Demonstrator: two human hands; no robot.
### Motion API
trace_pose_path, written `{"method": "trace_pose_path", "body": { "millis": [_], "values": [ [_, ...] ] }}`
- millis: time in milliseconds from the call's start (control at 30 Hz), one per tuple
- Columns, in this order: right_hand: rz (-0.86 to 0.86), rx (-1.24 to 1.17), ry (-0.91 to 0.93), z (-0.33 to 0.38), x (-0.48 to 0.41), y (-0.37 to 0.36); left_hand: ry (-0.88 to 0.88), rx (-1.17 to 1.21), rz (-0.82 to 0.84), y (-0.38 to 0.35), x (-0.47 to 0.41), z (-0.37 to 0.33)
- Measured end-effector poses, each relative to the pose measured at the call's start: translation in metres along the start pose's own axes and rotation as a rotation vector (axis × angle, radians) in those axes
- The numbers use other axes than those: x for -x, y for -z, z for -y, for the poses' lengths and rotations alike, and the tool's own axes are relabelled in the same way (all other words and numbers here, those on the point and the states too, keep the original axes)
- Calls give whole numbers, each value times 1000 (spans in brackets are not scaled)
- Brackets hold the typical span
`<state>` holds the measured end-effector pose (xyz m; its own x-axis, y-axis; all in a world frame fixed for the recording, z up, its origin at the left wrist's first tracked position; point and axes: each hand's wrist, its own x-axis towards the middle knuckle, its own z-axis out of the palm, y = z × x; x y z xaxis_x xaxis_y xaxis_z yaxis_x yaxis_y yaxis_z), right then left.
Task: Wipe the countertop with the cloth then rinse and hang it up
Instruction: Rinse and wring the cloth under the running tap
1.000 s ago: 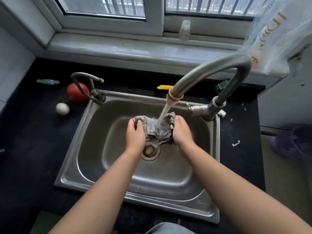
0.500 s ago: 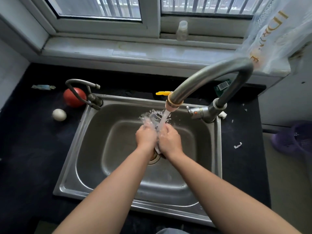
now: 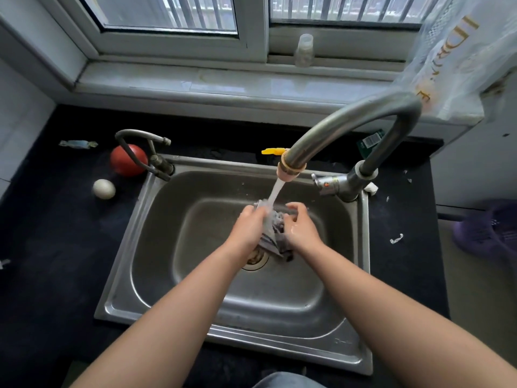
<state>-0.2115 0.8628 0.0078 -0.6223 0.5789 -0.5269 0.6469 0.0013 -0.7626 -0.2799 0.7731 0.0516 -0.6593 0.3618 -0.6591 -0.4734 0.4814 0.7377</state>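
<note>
I hold the crumpled wet grey cloth (image 3: 272, 238) under the curved metal tap (image 3: 349, 119), its water running, mid stainless steel sink (image 3: 120, 289). My left hand (image 3: 247, 228) and right hand (image 3: 303, 229) have fingers clamped on it from either side, equally close. Its length runs far to near between them.

The sink (image 3: 156, 247) and big tap (image 3: 349, 121) are shiny grey metal. The cloth (image 3: 272, 236) is wet and soft. The counter (image 3: 56, 247) is dark and dull.
</note>
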Motion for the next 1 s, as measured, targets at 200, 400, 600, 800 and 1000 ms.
{"method": "trace_pose_path", "body": {
  "millis": [200, 400, 600, 800, 1000],
  "values": [
    [189, -232, 133, 2, 15, 12, 10, 310, 119, 11, -2, -9],
    [154, -195, 211, 4, 18, 15, -50, 176, 232, 14, 8, -12],
    [-46, -98, 219, 8, 10, 29, -290, -384, 25, 38, 3, 0],
    [68, -126, 277, 19, 16, 26, -375, -709, 69, 57, -1, 11],
    [145, -245, 262, 30, 19, 21, -339, -657, 138, 52, 0, 22]
  ]
}}
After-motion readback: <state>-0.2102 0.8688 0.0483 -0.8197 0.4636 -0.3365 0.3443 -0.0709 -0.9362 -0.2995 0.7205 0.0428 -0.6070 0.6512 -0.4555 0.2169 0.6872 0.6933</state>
